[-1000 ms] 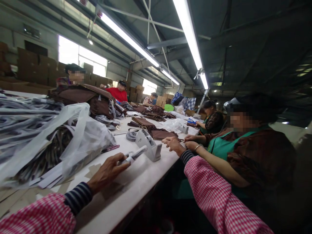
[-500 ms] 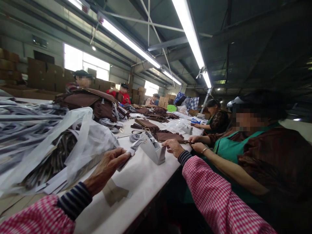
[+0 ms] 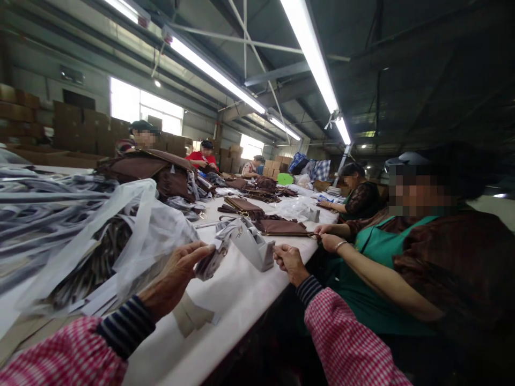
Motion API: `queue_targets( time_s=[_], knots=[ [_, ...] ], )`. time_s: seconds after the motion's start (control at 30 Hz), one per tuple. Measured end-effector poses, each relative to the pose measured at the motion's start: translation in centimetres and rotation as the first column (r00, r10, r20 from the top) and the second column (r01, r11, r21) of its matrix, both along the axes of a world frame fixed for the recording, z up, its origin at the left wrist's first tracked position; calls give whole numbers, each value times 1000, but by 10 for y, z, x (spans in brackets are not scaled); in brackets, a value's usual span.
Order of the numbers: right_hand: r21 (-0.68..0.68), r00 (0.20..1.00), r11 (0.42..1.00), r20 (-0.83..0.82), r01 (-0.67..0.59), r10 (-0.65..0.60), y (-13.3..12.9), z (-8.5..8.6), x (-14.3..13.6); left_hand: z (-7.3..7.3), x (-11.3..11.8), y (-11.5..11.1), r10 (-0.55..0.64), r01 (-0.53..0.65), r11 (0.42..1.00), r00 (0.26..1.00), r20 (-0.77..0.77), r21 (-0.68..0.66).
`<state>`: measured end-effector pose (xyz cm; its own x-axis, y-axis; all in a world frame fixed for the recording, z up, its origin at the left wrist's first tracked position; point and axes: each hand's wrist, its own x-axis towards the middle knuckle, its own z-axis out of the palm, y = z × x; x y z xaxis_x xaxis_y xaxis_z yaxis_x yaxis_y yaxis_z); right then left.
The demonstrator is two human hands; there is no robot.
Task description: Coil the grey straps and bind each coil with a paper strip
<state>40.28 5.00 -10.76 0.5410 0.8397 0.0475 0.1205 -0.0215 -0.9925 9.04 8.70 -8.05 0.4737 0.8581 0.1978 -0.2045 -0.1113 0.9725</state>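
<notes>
My left hand point(image 3: 181, 273) is closed, thumb against fingers, on a small plastic-wrapped bundle point(image 3: 209, 264) that looks grey and dark inside. Just beyond it stands a grey tape dispenser point(image 3: 261, 256) on the white table point(image 3: 237, 300), with a grey wrapped coil point(image 3: 229, 229) close by. To the right of the dispenser's front end, my right hand point(image 3: 290, 261) holds its thumb and forefinger pinched together. Anything between those fingertips is too small to make out. Flat beige pieces point(image 3: 193, 316) lie below my left hand.
A translucent bag point(image 3: 140, 214) of strips and a heap of grey wrapped straps point(image 3: 52, 214) fill the left. Brown pouches point(image 3: 285, 226) lie ahead. At right, a co-worker in a green apron point(image 3: 376, 241) handles a brown pouch; other people work farther along.
My right hand has drawn slightly back and down from the dispenser, its fingers now pinched closer. The bundle in my left hand has turned and shows more of its side.
</notes>
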Motion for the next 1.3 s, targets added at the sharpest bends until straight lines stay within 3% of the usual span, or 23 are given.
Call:
queue_targets(
  time_s=[0.2,0.27,0.33,0.4,0.57,0.9,1.1,1.23,1.3],
  knots=[
    [11,989,993,95,-118,116,-27,2,-16,5,7,-11,-1,1,999,1000,-20,37],
    [42,971,972,82,-230,226,-38,11,-38,2,10,-13,15,-11,997,998,-54,76],
    [122,923,915,25,-384,384,-47,23,-68,0,13,-17,55,-42,991,994,-96,129],
    [198,878,864,-36,-462,477,-51,34,-97,1,14,-21,110,-74,973,982,-154,218],
    [289,882,864,-107,-413,458,-48,40,-135,12,13,-31,237,-109,889,940,-244,444],
    [237,879,883,-162,-406,448,-37,32,-130,14,17,-33,400,-134,775,861,-314,617],
    [291,856,887,-277,-357,436,-37,11,-132,18,17,-37,305,-79,827,895,-326,557],
    [396,825,872,-358,-289,436,-33,-2,-145,20,17,-42,78,26,937,956,-283,349],
    [441,801,861,-403,-254,443,-31,-5,-152,18,18,-42,-35,87,965,978,-206,248]
  ],
)
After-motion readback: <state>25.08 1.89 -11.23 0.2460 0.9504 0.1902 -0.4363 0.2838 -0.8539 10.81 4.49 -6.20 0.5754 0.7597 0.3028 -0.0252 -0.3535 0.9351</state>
